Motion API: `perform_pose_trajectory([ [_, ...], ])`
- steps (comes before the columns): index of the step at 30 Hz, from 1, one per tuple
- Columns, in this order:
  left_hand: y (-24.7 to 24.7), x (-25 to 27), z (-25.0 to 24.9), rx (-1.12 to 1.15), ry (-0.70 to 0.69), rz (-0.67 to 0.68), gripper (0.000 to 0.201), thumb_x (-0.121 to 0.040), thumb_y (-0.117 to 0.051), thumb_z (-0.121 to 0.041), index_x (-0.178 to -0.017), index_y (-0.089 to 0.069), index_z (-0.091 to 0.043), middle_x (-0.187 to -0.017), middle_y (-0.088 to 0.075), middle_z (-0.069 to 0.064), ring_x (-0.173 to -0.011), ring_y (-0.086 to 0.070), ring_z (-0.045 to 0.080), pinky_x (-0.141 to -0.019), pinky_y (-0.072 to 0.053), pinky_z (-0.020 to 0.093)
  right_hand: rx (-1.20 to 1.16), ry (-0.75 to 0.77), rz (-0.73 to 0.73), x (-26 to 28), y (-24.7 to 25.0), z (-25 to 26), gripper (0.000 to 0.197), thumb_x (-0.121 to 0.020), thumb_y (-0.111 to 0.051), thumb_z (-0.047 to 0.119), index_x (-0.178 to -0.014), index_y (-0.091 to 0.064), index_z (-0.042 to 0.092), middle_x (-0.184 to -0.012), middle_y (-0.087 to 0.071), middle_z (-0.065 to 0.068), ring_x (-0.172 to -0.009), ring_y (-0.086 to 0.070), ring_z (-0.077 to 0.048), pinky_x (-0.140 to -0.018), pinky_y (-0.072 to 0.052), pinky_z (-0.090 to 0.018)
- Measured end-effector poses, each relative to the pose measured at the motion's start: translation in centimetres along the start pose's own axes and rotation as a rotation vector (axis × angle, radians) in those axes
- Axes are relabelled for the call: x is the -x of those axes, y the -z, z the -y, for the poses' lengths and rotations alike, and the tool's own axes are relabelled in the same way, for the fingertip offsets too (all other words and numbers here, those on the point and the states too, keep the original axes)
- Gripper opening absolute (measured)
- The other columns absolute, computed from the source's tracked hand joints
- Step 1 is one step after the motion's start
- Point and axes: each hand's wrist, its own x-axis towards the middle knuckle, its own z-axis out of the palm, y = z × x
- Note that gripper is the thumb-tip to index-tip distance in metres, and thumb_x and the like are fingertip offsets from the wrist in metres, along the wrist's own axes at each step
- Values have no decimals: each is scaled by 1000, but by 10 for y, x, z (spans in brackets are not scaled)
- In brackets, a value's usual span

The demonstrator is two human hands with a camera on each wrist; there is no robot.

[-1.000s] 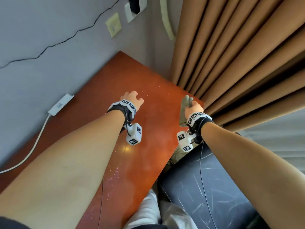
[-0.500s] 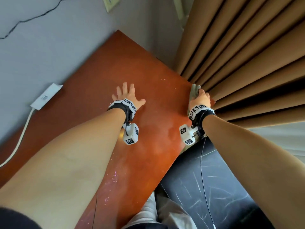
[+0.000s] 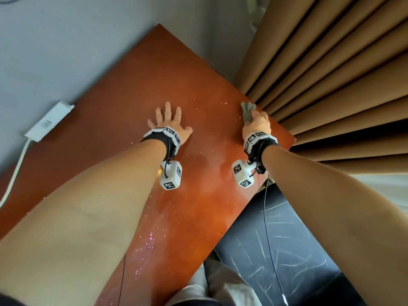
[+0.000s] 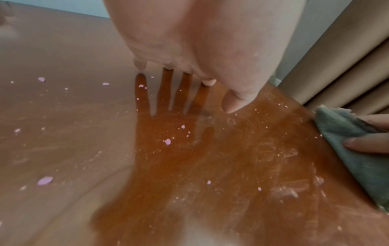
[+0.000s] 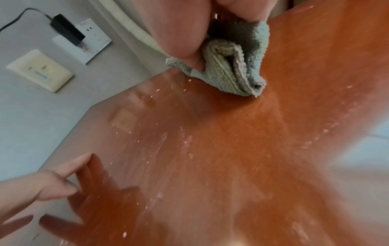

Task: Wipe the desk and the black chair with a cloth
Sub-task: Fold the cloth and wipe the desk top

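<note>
The desk has a glossy red-brown top strewn with pink and white specks. My left hand lies on its middle with the fingers spread, fingertips touching the surface. My right hand grips a folded grey-green cloth and presses it on the desk's right edge by the curtain. In the right wrist view the cloth bunches under the palm. The black chair, its seat scratched, stands at the lower right under my right forearm.
A white power adapter with its cable lies at the desk's left, by the grey wall. Tan curtain folds hang against the right edge. Wall sockets with a black charger sit beyond the far corner. My light trousers show below.
My left hand has gone from loosely curled to flat with spread fingers. My right hand has carried the cloth from the desk's side edge onto the top, farther along the curtain.
</note>
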Motion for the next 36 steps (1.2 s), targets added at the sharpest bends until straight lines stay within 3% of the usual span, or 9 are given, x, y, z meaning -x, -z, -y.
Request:
perform_pose_trajectory([
  [4,2,-2,-1,-16,0,9,74,-95,-35,-50,-157,-1,-31,-163,21,-1,-150,17,31,-119,-1,60,47,146,28,7,-8,14,41,-92,-50,13,-129,-57,29,-119,-53,2,-107,-55,-27,-88,-50,-33],
  [8,4,-4,-5,-13,12,22,74,-95,-37,-49,-157,-3,-29,-163,20,1,-150,15,33,-119,-3,61,149,297,148,20,-11,20,44,-91,-47,8,-129,-57,29,-126,-52,6,-112,-51,-24,-92,-48,-33],
  [14,13,-4,-7,-37,24,70,75,-97,-39,-51,-157,-3,-27,-163,19,2,-150,14,35,-118,-5,61,174,444,285,43,-14,24,45,-84,-51,8,-121,-62,31,-119,-58,9,-108,-56,-20,-90,-46,-28],
  [17,18,-4,-8,-50,34,102,76,-97,-40,-52,-157,-1,-28,-163,20,2,-150,14,35,-118,-5,62,131,398,339,43,-11,26,42,-84,-52,13,-120,-63,31,-117,-59,7,-104,-56,-20,-86,-46,-27],
  [20,18,-4,-7,-58,30,122,77,-97,-41,-51,-157,2,-29,-163,22,1,-150,15,34,-117,-5,61,65,322,269,38,-6,26,33,-82,-52,16,-110,-65,29,-106,-57,2,-96,-57,-23,-73,-40,-25],
  [26,19,-4,-4,-72,10,119,79,-97,-45,-48,-157,2,-29,-163,22,1,-149,15,35,-118,-7,61,40,166,134,19,9,15,35,-84,-52,15,-118,-61,22,-117,-56,-5,-90,-56,-20,-72,-42,-27],
  [28,20,-5,-4,-74,10,126,79,-97,-45,-47,-157,3,-30,-163,22,1,-149,16,35,-118,-7,61,38,126,71,14,12,10,36,-86,-51,13,-120,-59,20,-117,-53,-6,-93,-56,-22,-73,-43,-27],
  [32,19,-4,-3,-67,14,131,79,-96,-45,-46,-157,4,-31,-162,23,0,-150,17,34,-117,-5,60,57,-4,24,9,7,1,43,-88,-46,15,-131,-52,19,-121,-46,-5,-111,-50,-28,-94,-47,-39],
  [36,19,-4,-2,-66,9,138,79,-96,-45,-45,-157,5,-31,-162,24,0,-149,17,34,-118,-5,60,99,-52,41,8,-3,1,39,-90,-45,10,-127,-55,15,-122,-43,-4,-107,-52,-29,-90,-49,-36],
])
